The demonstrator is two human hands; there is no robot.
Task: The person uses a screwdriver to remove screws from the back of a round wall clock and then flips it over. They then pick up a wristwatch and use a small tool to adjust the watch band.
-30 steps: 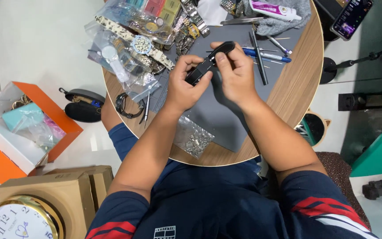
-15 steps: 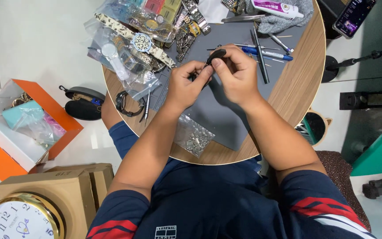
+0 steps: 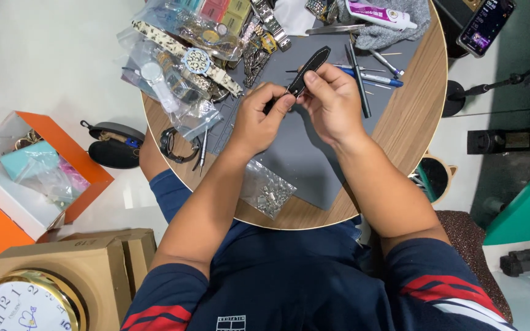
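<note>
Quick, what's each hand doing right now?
Left hand: fingers closed, pinching the lower end of the black leather watch strap.
Right hand: fingers closed on the same strap, gripping its middle.

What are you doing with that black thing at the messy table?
A person sits at a round wooden table and holds a black watch strap up over a grey mat with both hands. The left hand pinches its lower end and the right hand holds it near the middle. Around them lie watches in clear bags, a blue pen, a small bag of metal parts and a black watch near the table's edge.
</note>
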